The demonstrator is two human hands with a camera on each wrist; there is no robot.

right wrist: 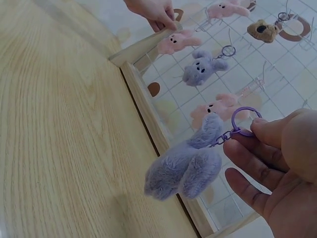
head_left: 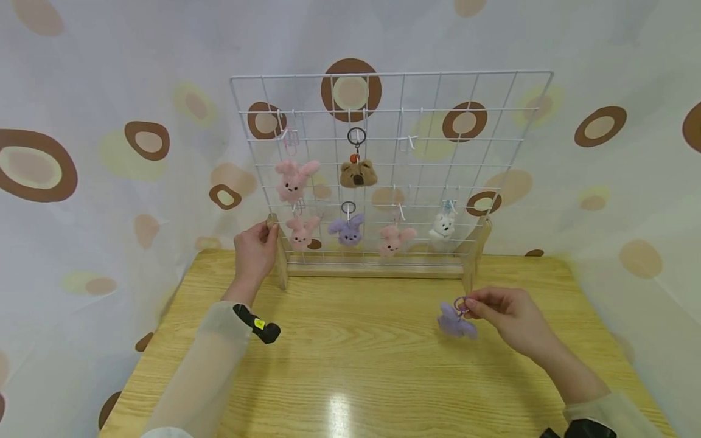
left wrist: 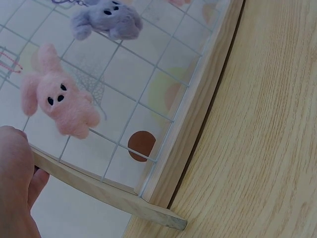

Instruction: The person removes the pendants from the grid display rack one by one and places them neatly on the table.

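With thumb and fingertips, my right hand (head_left: 506, 316) pinches the purple ring of a purple plush keychain (head_left: 457, 321). In the right wrist view the plush (right wrist: 183, 163) dangles from a short chain, its face turned away. At the rack's left end, my left hand (head_left: 256, 250) grips the upper part of the wooden side post (head_left: 281, 255). Behind stands a white wire grid rack (head_left: 402, 152). On its hooks hang a brown bear keychain (head_left: 358, 174), pink rabbit plushes (head_left: 292, 182), another purple plush (head_left: 349, 231) and a white plush (head_left: 442, 227).
A bare white hook (head_left: 408, 143) sits at the grid's upper right. The rack's wooden base bar (head_left: 378, 269) crosses the back of the wooden table (head_left: 350, 340). A patterned cloth (head_left: 619, 201) covers the wall behind. The right side post (head_left: 475, 255) stands beyond my right hand.
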